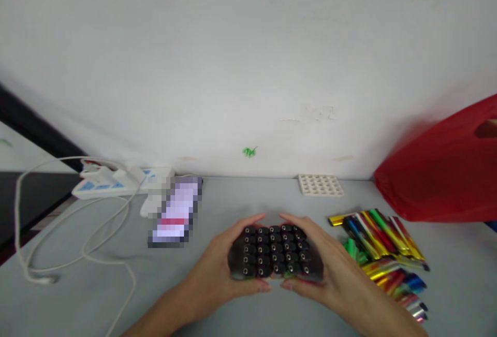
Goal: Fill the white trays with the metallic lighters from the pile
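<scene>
Both my hands hold a dark block of black round-ended pieces [276,251], set in rows with small metallic rings on their tops. My left hand [225,262] wraps its left side, thumb along the near edge and fingers at the far edge. On the right side, my right hand [330,259] grips it the same way. The block is between my palms above the grey table [233,197]; whether it touches the surface cannot be told. Its underside is hidden.
A white perforated tray [320,185] lies by the wall. Shiny coloured tubes [384,236] are piled at the right, below a red bag [442,166]. At the left are a phone [176,213], a power strip [112,184] and a looping white cable [83,249].
</scene>
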A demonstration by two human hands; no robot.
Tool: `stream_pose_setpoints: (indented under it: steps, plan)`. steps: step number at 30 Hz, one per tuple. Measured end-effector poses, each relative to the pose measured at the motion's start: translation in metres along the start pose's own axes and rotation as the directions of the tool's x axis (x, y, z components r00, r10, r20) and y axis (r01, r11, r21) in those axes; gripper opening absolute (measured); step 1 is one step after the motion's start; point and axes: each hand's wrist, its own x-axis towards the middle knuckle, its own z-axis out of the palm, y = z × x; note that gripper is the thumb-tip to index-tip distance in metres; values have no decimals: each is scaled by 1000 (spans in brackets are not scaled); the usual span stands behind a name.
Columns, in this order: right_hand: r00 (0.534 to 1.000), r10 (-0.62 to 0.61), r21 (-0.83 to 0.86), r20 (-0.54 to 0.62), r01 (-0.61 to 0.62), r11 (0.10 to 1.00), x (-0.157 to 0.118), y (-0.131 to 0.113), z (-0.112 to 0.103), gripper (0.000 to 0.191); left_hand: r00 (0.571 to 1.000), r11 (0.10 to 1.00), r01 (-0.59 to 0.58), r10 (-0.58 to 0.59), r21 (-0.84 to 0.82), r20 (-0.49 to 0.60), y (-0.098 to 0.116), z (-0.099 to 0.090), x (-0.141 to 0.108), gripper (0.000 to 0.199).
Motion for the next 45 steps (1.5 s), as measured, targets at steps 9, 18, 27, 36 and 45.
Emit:
stream_pose_setpoints:
  steps: [9, 18, 27, 36, 45]
  plan:
    - [1000, 30, 104, -10, -29, 994, 1, -5, 0, 74, 1000, 999, -9, 9, 33, 0, 2, 6, 6, 102]
    - [998, 25, 126, -52, -18, 992, 3, -4, 5, 70, 999, 999, 23, -25, -43, -47, 8, 13, 8, 110]
    - [996, 84, 77, -6, -83, 994, 0, 6, 0, 89, 999, 978, 17, -23, -210, -26, 4, 8, 8, 116]
    - [996, 84, 90, -27, -82, 993, 1, 0, -2, 78, 1000, 973, 2, -3, -232, -3, 6, 9, 8, 109]
    - [996, 78, 97, -35, -74, 993, 3, -6, -1, 68, 1000, 987, 2, -7, -160, -30, 8, 13, 9, 110]
